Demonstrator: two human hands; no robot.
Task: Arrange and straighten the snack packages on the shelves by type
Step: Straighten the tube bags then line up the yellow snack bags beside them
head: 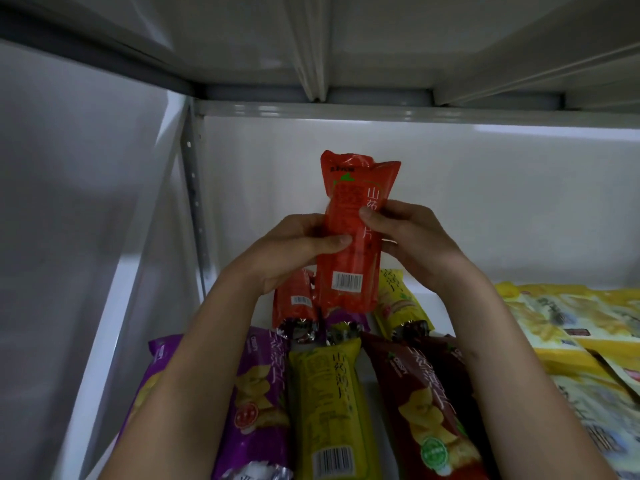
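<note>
An orange-red snack package is held upright in front of the shelf's white back wall, barcode side toward me. My left hand grips its left edge, thumb across the front. My right hand grips its right edge, thumb pressed on the printed face. Just below it a second orange-red package lies on the shelf. Nearer me lie a purple package, a yellow-green package and a dark red package, lengthwise. Another yellow-green package lies behind the dark red one.
Several yellow flat packages lie piled at the right of the shelf. The white shelf floor shows bare at the back. A perforated upright post and the side wall close the left. The upper shelf's underside hangs overhead.
</note>
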